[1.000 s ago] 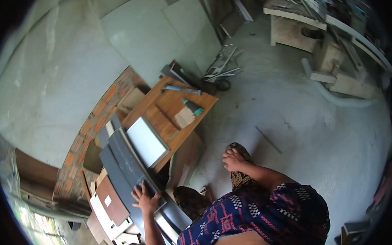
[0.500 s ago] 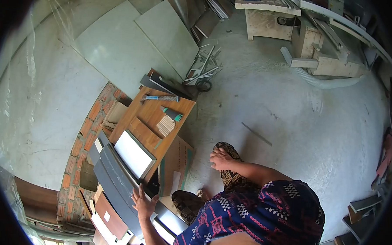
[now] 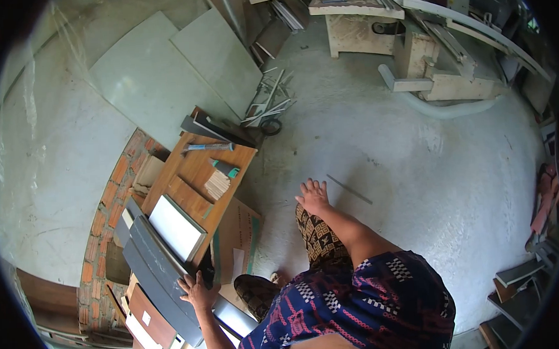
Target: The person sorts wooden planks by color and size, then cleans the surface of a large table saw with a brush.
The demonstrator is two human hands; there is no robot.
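Note:
My left hand (image 3: 196, 291) rests flat on the end of a long dark grey panel (image 3: 156, 267) that lies in a stack of boards beside a brick wall (image 3: 109, 207). A white panel (image 3: 176, 227) lies on the wooden table (image 3: 189, 172) just above the grey boards. My right hand (image 3: 313, 197) hangs in the air over the concrete floor with fingers spread, holding nothing. Patterned trousers (image 3: 316, 235) and a blue checked shirt (image 3: 354, 308) fill the lower middle.
On the table lie a blue-handled tool (image 3: 206, 147), a small wood block (image 3: 216, 184) and a green-tipped tool (image 3: 226, 169). A cardboard sheet (image 3: 238, 232) leans below it. Pale boards (image 3: 181, 66) lean on the wall. A wooden bench (image 3: 353, 12) and a hose (image 3: 439, 108) stand far back.
My right hand has lifted and moved outward over the floor, fingers spreading. My left hand stays on the grey panel. The view has shifted so the table sits further left.

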